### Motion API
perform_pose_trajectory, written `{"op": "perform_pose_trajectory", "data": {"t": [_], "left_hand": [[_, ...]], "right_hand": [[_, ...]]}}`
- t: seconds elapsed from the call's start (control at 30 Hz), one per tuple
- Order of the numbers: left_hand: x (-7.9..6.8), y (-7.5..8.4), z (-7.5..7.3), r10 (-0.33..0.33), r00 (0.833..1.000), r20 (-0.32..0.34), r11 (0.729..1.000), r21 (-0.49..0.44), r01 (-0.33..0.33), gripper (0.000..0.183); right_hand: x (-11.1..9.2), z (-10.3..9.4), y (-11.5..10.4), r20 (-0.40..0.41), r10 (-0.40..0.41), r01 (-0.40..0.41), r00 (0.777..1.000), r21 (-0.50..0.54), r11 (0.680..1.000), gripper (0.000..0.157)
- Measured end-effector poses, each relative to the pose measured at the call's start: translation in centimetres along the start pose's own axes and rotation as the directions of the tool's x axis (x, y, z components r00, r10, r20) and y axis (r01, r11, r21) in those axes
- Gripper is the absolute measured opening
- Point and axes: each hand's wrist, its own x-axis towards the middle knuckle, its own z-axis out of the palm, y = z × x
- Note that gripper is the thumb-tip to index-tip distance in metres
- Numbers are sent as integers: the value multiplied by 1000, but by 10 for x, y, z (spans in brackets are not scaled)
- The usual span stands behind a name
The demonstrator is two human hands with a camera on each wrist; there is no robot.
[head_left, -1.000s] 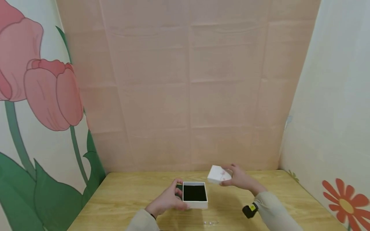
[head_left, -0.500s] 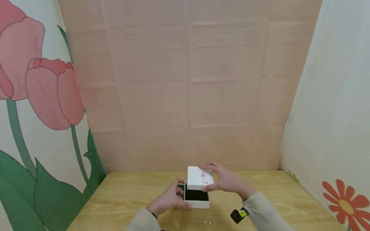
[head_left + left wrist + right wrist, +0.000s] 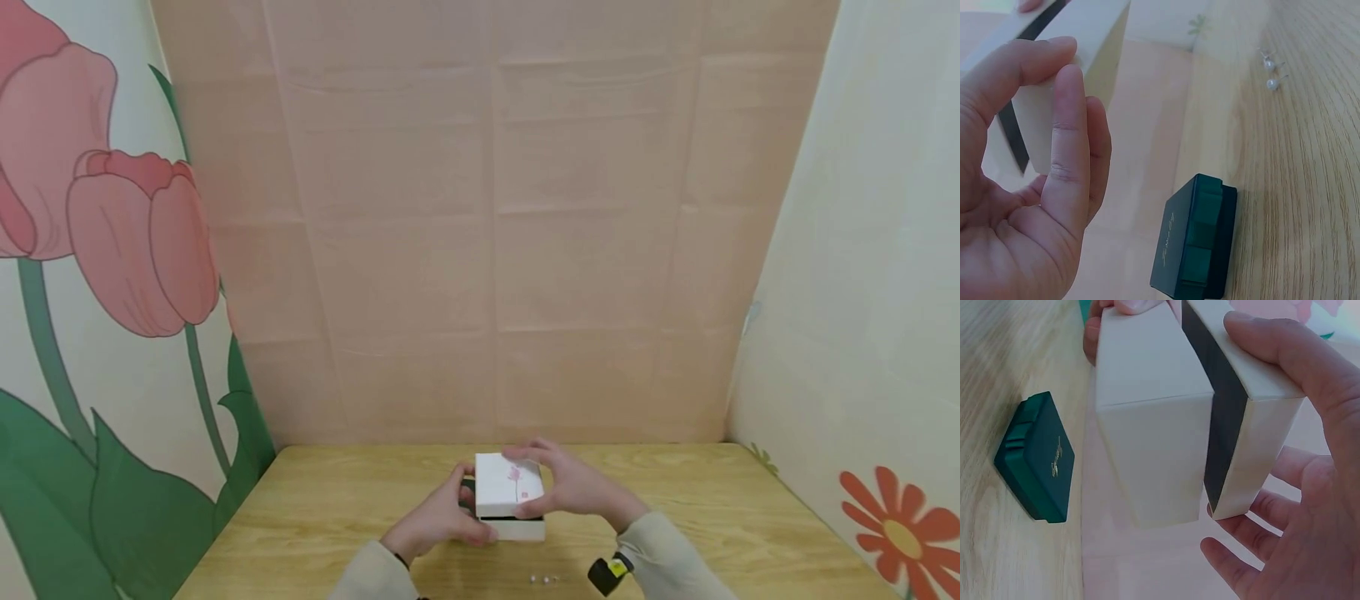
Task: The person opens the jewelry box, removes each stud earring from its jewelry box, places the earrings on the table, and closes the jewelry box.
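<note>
My left hand (image 3: 438, 512) grips the white base (image 3: 517, 531) of a small gift box by its left side, held above the table. My right hand (image 3: 576, 485) pinches the matching white lid (image 3: 495, 483), printed with a pink flower, between thumb and fingers. The lid sits just over the base, slightly tilted. In the right wrist view a dark gap separates base (image 3: 1154, 444) and lid (image 3: 1260, 431). Pearl earrings (image 3: 1272, 75) lie on the table near the front. A dark green box (image 3: 1192, 240) with a ribbon band and gold lettering rests below the hands.
The wood-grain table (image 3: 337, 517) ends at a pink-beige backdrop (image 3: 480, 250). Flower-printed panels (image 3: 142, 242) stand at left and right. A black strap device with a yellow mark (image 3: 609, 573) hangs at my right wrist.
My right hand has brought the lid leftward and down from the base's right side to above it, covering the black interior. My left hand keeps holding the base almost still.
</note>
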Motion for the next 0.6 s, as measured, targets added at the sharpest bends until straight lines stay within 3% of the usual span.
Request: {"op": "perform_pose_trajectory", "data": {"t": [0.6], "left_hand": [[0,-3,-1,8,1000,-10,1000,17,-7,78]], "right_hand": [[-2,5,3,20,-24,23,1000,10,1000,81]]}}
